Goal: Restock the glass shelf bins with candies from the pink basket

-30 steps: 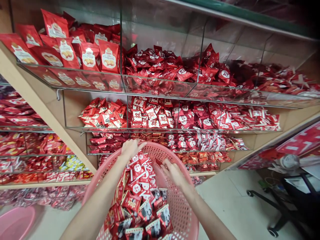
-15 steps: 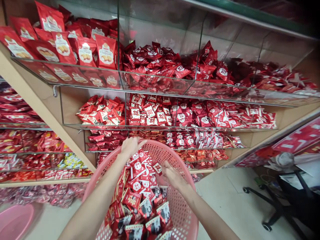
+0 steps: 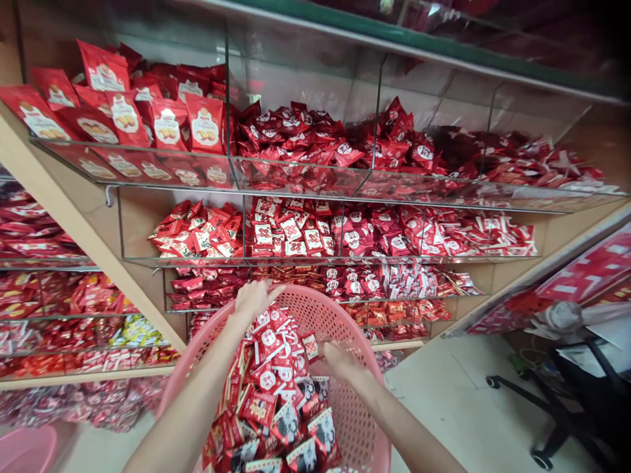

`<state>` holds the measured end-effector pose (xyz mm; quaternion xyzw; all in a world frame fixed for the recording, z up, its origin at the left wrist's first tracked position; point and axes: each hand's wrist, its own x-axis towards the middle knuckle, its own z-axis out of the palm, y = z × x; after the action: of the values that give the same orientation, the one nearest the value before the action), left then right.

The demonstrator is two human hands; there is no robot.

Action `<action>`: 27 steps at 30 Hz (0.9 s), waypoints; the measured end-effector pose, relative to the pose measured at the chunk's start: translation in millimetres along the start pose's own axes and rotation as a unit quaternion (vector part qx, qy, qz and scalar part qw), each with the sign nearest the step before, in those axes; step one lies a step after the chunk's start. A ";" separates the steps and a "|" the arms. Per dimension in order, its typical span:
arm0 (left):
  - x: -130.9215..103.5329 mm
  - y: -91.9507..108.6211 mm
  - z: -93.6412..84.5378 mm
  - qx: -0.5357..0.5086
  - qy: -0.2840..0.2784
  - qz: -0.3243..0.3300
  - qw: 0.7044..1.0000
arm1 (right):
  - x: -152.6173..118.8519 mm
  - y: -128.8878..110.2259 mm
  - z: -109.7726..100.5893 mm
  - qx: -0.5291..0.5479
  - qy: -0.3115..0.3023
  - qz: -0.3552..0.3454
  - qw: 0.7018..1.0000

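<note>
In front of me is a pink perforated plastic basket (image 3: pixel 357 433), heaped with small snack packets. Red-and-white packets (image 3: pixel 269 358) lie toward its far left, and black, white and red ones (image 3: pixel 286 424) lie nearer to me. My left hand (image 3: pixel 254 299) is closed over the far left rim. Inside the basket, on the right, my right hand (image 3: pixel 340 361) is smeared by motion. One small red packet with a white label (image 3: pixel 310 346) is right at its fingertips; whether the fingers grip it is not clear.
Ahead stand shelves with clear dividers (image 3: pixel 377 118) and fronts, stocked with red packets (image 3: pixel 290 230). A wooden upright (image 3: pixel 93 230) parts them from a left shelf unit. An office chair (image 3: pixel 557 407) is at right; a pink tub (image 3: pixel 29 450) sits on the floor at left.
The view has tilted up slightly, so shelves and basket appear lower. My right hand has moved a little within the basket, and the small packet at its fingertips has turned. My left hand stays on the rim.
</note>
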<state>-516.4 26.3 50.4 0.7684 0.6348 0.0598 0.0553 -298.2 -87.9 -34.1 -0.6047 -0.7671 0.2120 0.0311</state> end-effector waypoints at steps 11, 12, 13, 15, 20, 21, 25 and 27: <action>-3.3 -21.2 -3.7 -0.036 0.006 -0.052 0.998 | 16.0 -32.4 -89.1 0.009 0.256 -0.035 0.966; -4.2 -23.4 -3.6 -0.037 0.009 -0.059 0.998 | 17.7 -35.2 -99.0 0.031 0.286 -0.049 0.957; -4.7 -25.1 -3.5 -0.038 0.015 -0.065 0.997 | 19.7 -37.4 -106.7 0.051 0.310 -0.058 0.947; -4.5 -26.5 -3.4 -0.047 0.024 -0.075 0.996 | 24.1 -40.3 -114.6 0.088 0.348 -0.071 0.931; 1.9 -23.9 -4.0 -0.081 0.031 -0.122 0.989 | 34.1 -40.5 -98.8 0.157 0.390 -0.079 0.904; 3.5 -23.8 -3.4 -0.083 0.034 -0.133 0.987 | 35.4 -39.6 -92.3 0.165 0.394 -0.079 0.901; 8.6 -27.2 3.1 -0.091 0.043 -0.164 0.981 | 37.9 -34.7 -68.8 0.191 0.392 -0.065 0.898; 10.4 -29.3 7.5 -0.091 0.042 -0.172 0.980 | 38.2 -33.0 -62.5 0.200 0.388 -0.056 0.898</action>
<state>-541.6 42.0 38.6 0.6360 0.7515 0.1386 0.1075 -319.5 -39.9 26.6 -0.5757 -0.6685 0.1077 0.4583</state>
